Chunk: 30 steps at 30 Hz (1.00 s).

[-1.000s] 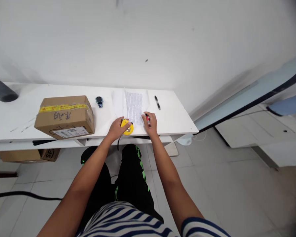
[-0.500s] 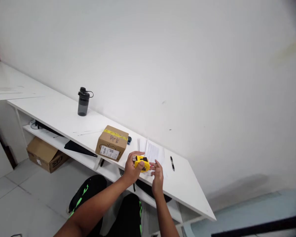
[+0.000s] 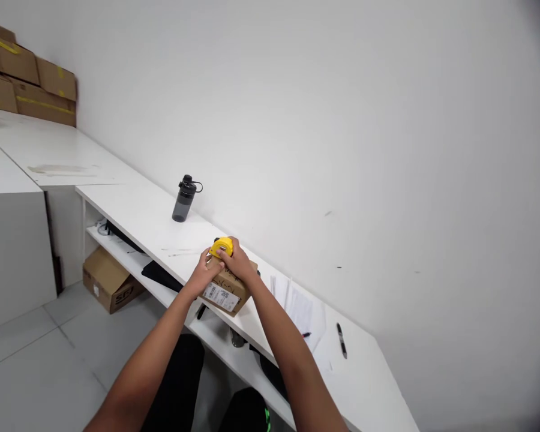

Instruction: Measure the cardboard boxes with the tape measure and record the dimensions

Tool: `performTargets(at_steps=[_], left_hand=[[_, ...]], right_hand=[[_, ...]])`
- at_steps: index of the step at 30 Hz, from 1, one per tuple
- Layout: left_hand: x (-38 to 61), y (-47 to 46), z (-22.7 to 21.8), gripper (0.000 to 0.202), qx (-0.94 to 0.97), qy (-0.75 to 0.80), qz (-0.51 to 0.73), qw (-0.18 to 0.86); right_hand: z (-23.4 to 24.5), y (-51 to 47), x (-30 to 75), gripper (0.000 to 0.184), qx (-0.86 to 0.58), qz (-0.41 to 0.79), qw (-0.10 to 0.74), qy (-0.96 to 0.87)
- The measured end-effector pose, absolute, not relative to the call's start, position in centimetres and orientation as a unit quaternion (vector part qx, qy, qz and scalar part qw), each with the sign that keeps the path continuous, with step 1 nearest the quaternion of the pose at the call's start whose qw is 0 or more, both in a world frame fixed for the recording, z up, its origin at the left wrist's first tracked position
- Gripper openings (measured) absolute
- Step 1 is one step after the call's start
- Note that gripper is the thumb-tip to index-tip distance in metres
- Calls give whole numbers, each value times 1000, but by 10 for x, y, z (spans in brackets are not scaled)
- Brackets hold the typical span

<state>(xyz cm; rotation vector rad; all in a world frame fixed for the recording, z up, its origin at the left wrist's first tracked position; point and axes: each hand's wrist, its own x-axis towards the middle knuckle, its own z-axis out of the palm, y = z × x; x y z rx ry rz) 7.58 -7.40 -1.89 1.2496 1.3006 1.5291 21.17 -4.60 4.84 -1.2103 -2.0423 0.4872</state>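
Note:
A yellow tape measure is held above the small cardboard box on the white shelf-like table. My left hand grips the tape measure from the left, fingers curled. My right hand closes over it from the right, resting on the box's top. The box shows a white label on its near side.
A dark water bottle stands further left on the table. Papers and a black pen lie to the right. A cardboard box sits on the floor under the table; stacked boxes are at far left.
Both hands lifted the tape measure off the table's front edge and carried it left onto the cardboard box. The red marker left my right hand. My view swung left.

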Motion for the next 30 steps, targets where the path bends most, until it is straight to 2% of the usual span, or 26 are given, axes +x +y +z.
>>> performTargets(at_steps=[3, 5, 10, 14, 22, 30], left_hand=[[73, -67, -33, 80, 487, 406, 602, 485], [76, -66, -35, 78, 492, 399, 608, 479], [81, -68, -27, 58, 492, 443, 623, 416], [82, -69, -24, 54, 483, 465, 620, 408], [84, -64, -24, 56, 475, 459, 630, 408], [81, -63, -21, 58, 482, 452, 632, 404]], right_hand=[[45, -33, 206, 50, -478, 159, 290, -814], [48, -33, 209, 52, -481, 143, 264, -824], [70, -45, 228, 50, -471, 103, 209, -851], [82, -66, 271, 46, -491, 109, 179, -846], [68, -103, 370, 45, -569, 192, 229, -766], [54, -103, 366, 50, -553, 212, 310, -744]])
